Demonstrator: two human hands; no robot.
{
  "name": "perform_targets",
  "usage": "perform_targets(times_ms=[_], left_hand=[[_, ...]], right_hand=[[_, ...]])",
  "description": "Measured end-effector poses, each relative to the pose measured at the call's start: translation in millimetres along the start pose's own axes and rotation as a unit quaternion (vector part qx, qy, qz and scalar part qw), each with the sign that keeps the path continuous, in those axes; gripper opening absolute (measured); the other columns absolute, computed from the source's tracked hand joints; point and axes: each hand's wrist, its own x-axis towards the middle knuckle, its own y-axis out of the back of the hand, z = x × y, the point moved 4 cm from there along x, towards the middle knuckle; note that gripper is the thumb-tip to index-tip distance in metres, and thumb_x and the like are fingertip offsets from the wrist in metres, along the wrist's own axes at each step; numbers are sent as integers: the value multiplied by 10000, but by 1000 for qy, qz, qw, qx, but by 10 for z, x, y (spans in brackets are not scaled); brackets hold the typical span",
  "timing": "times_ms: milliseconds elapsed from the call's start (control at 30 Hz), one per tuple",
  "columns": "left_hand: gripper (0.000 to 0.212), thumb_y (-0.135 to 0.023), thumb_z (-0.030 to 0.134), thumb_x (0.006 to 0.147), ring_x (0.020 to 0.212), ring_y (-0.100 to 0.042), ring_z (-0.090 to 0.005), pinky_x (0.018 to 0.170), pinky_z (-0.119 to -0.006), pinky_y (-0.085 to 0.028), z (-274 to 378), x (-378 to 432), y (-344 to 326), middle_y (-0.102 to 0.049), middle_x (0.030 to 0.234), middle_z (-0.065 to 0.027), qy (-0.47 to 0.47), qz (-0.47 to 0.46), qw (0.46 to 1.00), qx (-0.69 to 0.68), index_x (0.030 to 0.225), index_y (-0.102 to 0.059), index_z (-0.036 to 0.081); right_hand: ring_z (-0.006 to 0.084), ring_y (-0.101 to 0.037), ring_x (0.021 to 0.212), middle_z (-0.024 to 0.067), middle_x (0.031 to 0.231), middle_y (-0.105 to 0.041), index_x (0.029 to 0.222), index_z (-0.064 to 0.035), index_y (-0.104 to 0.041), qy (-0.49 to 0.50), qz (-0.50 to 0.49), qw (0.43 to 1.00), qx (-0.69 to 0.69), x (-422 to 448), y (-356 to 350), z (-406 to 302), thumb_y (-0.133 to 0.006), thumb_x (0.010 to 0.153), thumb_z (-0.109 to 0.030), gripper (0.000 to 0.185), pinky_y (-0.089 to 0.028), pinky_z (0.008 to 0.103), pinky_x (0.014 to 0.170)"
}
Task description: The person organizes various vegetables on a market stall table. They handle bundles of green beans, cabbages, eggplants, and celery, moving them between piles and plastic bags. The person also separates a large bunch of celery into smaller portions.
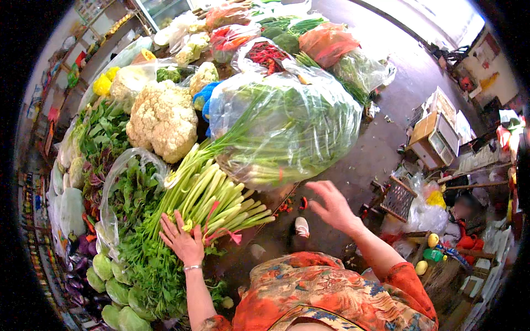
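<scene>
My left hand (182, 242) lies with spread fingers on a bundle of pale green stalks (223, 192), near the pink tie (213, 211) around it. The stalks' cut ends point right. Leafy green herbs (153, 273) spread below and beside that hand. My right hand (333, 207) is in the air over the floor to the right of the bundle, its fingers apart and nothing in it. Just above the stalks sits a large clear plastic bag (285, 128) of long green vegetables. A big cauliflower (163, 120) rests to its left.
Round green squashes (114, 285) and purple eggplants (74, 281) lie at lower left. More bagged vegetables, including red chillies (267, 56), fill the far side. A scale (437, 136) stands on the right, near a dark crate (398, 198). Red scraps (285, 205) litter the floor.
</scene>
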Motion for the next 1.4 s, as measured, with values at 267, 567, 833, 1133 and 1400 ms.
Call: perform_targets(times_ms=[267, 567, 833, 1133, 1400], left_hand=[[717, -479, 487, 944, 1497, -175, -344, 1192, -537, -108, 23, 20, 5, -162, 1635, -160, 0, 9, 1000, 11, 1553, -299, 154], [717, -494, 487, 923, 1497, -185, -335, 1195, -537, -108, 34, 35, -59, -186, 1630, -157, -13, 29, 999, -16, 1540, -329, 162], [609, -623, 293, 885, 1469, -249, -351, 1177, -536, -150, 230, 153, 341, -303, 1582, -162, 35, 0, 993, -114, 1447, -467, 115], [361, -724, 84, 804, 983, -668, -337, 852, -379, -533, 2286, 426, 356, -677, 1071, -156, -22, -218, 866, -449, 1155, -648, 47], [272, -718, 183, 846, 820, -671, -254, 741, -369, -509, 3149, 327, -64, -721, 941, -174, 268, -211, 755, -560, 1009, -684, -32]], right_hand=[[378, -369, 1366, 200, 1490, -382, 1485, -118, -376, 24, 180, 969, -169, 1006, 785, 377, -742, 830, -308, 775, -255, 484, 1126], [349, -541, 1110, 156, 1115, -609, 1272, -73, -579, -50, 131, 952, -271, 2178, 769, 527, -740, 806, -463, 629, -398, 471, 950], [382, -661, 919, 198, 960, -686, 1111, -64, -640, -44, 56, 991, -116, 1933, 772, 438, -718, 845, -371, 414, -501, 453, 766], [210, -557, 618, 132, 736, -599, 928, -1, -631, 105, -40, 989, 94, 2490, 1600, -36, -750, 808, -174, 241, -459, 327, 619], [428, -626, 885, 248, 926, -634, 1115, -7, -555, 121, -377, 916, 63, 2527, 1595, 539, -678, 880, -327, 416, -488, 472, 768]])
